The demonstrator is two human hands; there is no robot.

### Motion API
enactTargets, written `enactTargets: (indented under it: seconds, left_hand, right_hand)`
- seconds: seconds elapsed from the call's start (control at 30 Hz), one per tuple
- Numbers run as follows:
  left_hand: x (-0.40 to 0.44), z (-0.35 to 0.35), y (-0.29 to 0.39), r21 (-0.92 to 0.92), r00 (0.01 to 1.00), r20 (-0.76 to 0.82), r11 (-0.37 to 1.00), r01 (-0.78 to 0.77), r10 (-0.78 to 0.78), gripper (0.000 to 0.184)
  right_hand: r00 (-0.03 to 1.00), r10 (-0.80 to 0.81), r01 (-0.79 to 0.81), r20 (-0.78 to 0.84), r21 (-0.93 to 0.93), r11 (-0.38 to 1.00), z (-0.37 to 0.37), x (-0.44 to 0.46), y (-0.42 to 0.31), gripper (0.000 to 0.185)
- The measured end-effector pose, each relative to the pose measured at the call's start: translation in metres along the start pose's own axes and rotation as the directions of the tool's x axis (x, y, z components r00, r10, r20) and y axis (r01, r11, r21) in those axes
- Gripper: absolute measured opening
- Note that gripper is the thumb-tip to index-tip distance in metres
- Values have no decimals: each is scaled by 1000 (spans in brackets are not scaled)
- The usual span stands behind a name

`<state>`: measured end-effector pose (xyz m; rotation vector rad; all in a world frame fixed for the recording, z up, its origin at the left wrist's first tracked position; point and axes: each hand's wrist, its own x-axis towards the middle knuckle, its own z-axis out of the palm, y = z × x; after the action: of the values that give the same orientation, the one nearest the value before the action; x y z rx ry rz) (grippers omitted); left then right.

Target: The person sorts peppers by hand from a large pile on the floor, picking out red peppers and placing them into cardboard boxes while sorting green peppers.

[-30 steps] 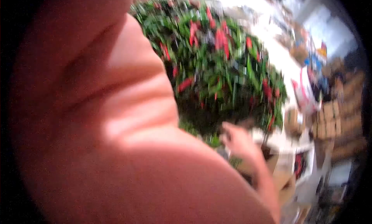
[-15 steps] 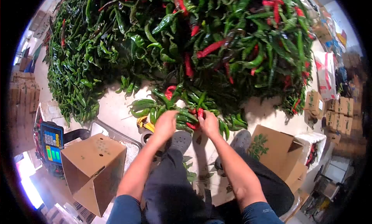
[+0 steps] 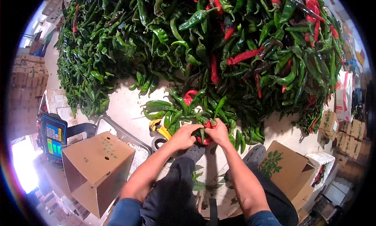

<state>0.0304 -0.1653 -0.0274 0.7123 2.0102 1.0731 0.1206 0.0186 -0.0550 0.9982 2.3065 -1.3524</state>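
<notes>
Floor strip point(image 3: 123, 104) skirts pepper pile point(image 3: 164, 42); right fingers point(image 3: 220, 128) grip red pepper point(image 3: 208, 125).

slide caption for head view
Bare left hand and right hand handling glossy red and green peppers beside a mostly green pepper heap.

Pile point(image 3: 164, 42): green scattered with red, the red denser toward its right. Below the pile: held peppers point(image 3: 208, 125), red and green; tool point(image 3: 159, 129), yellow and black; shoes point(image 3: 194, 151), grey with dark dots; trousers point(image 3: 172, 190), black. Lower left of the pile: scale point(image 3: 49, 118), blue with green display. Lower right: carton point(image 3: 282, 159), brown with green leaf motif. Right: bag point(image 3: 344, 97), white with red stripe.
</notes>
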Motion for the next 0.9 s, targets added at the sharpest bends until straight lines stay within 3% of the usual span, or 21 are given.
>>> enactTargets:
  seconds: [0.03,0.07,0.1,0.13,0.17,0.2,0.23,0.27,0.33,0.4,0.43,0.53,0.6,0.67,0.7,0.73,0.77,0.8,0.83,0.87,0.9]
  left_hand:
    - [3,-11,11,-65,990,1,988,142,-142,47]
    - [4,-18,17,-130,959,12,950,283,-283,44]
    - [10,-16,1,38,946,-305,991,126,-108,35]
    - [23,-23,-15,216,877,-475,976,40,69,33]
    - [33,-41,-2,253,835,-545,965,76,77,39]
    - [50,-54,2,301,821,-562,949,97,95,49]
    - [69,-63,2,410,810,-560,908,84,177,57]
    - [89,-68,-1,441,828,-532,892,95,175,56]
    - [116,-74,7,570,941,-284,756,321,-185,51]
    - [125,-58,7,702,944,-252,631,331,-215,57]
    - [125,-58,13,695,946,-238,642,324,-220,48]
    - [127,-41,-25,634,873,-488,694,340,17,41]
    - [122,-41,-30,603,891,-452,723,337,-39,33]
    - [116,-54,-4,561,921,-356,752,346,-159,32]
    - [116,-53,1,592,919,-364,725,352,-149,29]
    - [120,-50,0,646,928,-336,679,350,-159,25]
    - [126,-41,-8,677,923,-353,639,364,-151,25]
    - [130,-33,-14,707,918,-369,598,378,-144,26]
    - [129,-31,-13,689,918,-374,624,368,-129,29]
    - [127,-29,-15,652,903,-417,659,375,-102,31]
    - [125,-28,-19,613,884,-461,693,380,-77,32]
  right_hand:
    - [992,-19,-13,123,252,968,-8,1,2,33]
    - [974,43,-131,224,396,909,-22,-3,7,27]
    - [954,106,-216,280,400,891,-45,-11,-4,25]
    - [926,170,-303,336,397,866,-63,-15,-4,24]
    - [939,146,-295,310,512,807,-72,-17,9,26]
    - [952,127,-280,280,618,735,-79,-18,20,28]
    - [918,152,-367,365,646,670,-97,-24,7,35]
    - [934,125,-327,333,663,673,-108,-29,-4,29]
    - [930,105,-318,352,627,711,-122,-32,-17,29]
    - [940,94,-299,327,660,689,-122,-32,-15,28]
    - [945,88,-288,314,676,678,-121,-31,-14,28]
    - [937,79,-299,341,662,687,-111,-26,-9,27]
    - [956,111,-278,270,728,626,-95,-17,-6,26]
    - [989,37,-112,144,560,821,-92,0,-35,33]
    - [997,-71,63,7,380,923,-90,9,-59,42]
    - [957,-263,286,-120,244,927,-89,24,-79,45]
    - [939,-311,337,-148,212,917,-86,47,-90,42]
    - [958,-204,237,-200,156,959,-82,65,-109,38]
    - [939,-289,287,-189,-35,957,-87,75,-135,36]
    - [925,-312,296,-214,-104,949,-79,94,-144,36]
    - [956,-253,227,-148,-176,958,-74,108,-151,37]
